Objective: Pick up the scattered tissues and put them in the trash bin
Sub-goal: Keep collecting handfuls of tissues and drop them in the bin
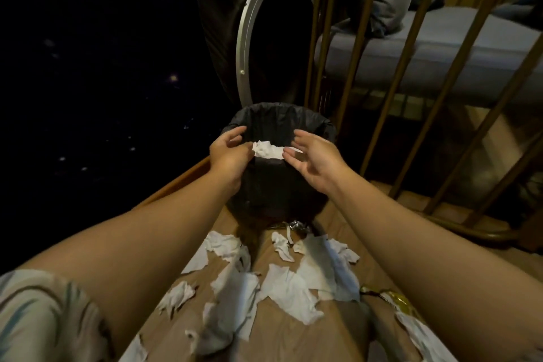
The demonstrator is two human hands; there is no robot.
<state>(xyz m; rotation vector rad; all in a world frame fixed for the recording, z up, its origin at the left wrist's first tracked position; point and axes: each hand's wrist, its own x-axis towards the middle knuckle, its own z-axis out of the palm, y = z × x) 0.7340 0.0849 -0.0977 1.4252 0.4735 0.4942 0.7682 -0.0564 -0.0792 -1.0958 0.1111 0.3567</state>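
Note:
A round trash bin (311,120) lined with a black bag stands on the wooden floor straight ahead. Both my hands hover over its mouth. A crumpled white tissue (267,150) lies between them, its ends at the fingertips of my left hand (229,153) and my right hand (314,159). The fingers of both hands are spread and neither closes around the tissue. Several torn white tissues (291,291) lie scattered on the floor in front of the bin, between my forearms.
A large metal ring (249,35) leans behind the bin. A bed frame with brown bars (361,47) and a mattress (440,47) is on the right. A gold wrapper (390,298) and a foil scrap (293,226) lie among the tissues. The left side is dark.

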